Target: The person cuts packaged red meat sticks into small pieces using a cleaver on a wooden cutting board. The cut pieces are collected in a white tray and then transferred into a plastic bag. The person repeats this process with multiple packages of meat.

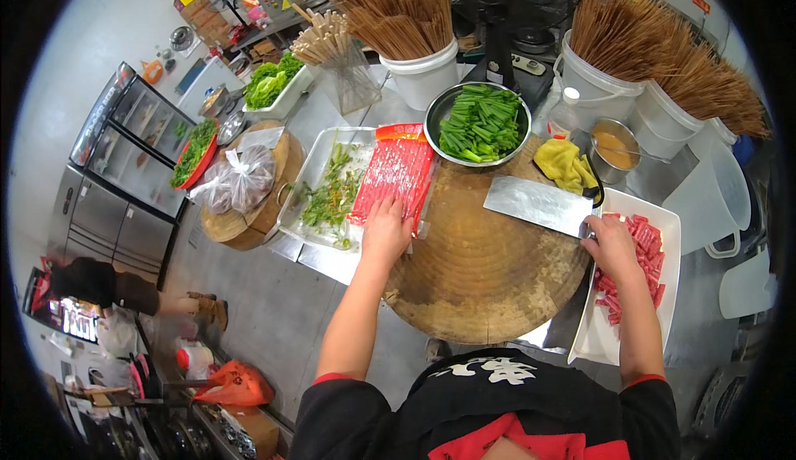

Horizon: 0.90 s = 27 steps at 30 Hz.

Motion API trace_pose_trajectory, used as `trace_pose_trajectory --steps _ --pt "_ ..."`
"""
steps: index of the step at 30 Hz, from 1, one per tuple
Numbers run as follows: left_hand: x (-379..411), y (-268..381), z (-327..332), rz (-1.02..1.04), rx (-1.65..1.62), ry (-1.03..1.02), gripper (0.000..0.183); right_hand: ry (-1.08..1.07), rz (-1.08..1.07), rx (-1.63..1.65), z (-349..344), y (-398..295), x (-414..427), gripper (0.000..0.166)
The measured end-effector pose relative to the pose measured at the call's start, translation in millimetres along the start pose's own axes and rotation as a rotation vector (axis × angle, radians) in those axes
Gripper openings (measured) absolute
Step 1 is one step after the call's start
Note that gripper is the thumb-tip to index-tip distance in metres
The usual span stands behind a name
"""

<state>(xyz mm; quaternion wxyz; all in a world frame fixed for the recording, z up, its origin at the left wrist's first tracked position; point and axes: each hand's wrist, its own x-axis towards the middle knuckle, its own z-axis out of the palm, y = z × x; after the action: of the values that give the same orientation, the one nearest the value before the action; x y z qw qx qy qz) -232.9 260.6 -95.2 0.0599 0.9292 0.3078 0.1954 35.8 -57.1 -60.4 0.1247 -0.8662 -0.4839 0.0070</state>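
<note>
My left hand (pixel 387 227) grips the near end of a flat red plastic packet (pixel 398 171) of what look like crab sticks, fingers over the top. The packet lies along the right side of a metal tray (pixel 295 211) holding scattered green herbs (pixel 333 193), beside a round wooden chopping block (pixel 485 267). In my right hand (pixel 612 245) is a cleaver (pixel 538 205), its broad blade lying flat over the block's far right part. The handle is hidden by my fingers. Below that hand, a white tray (pixel 650 323) holds cut pieces of red meat (pixel 650 248).
A steel bowl of cut green stalks (pixel 482 121) sits at the block's far edge. Near it are a yellow cloth (pixel 566 165), a bottle (pixel 563 115) and a pot of sauce (pixel 614 149). Buckets of skewers (pixel 420 65) line the back. Bagged food (pixel 242 177) rests on another block (pixel 230 230).
</note>
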Motion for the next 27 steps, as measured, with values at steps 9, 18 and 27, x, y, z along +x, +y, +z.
trace_pose_trajectory --steps 9,18,27 --pt "-17 -34 -52 -0.104 -0.207 -0.141 0.056 0.008 0.147 0.522 -21 -36 -51 0.023" --pt "-17 -107 -21 -0.507 -0.528 -0.261 0.068 0.029 0.371 1.493 -38 -88 -75 0.039" --pt "-59 -114 -118 -0.617 -1.215 -0.235 0.031 0.325 0.375 1.726 -35 -83 -129 0.048"
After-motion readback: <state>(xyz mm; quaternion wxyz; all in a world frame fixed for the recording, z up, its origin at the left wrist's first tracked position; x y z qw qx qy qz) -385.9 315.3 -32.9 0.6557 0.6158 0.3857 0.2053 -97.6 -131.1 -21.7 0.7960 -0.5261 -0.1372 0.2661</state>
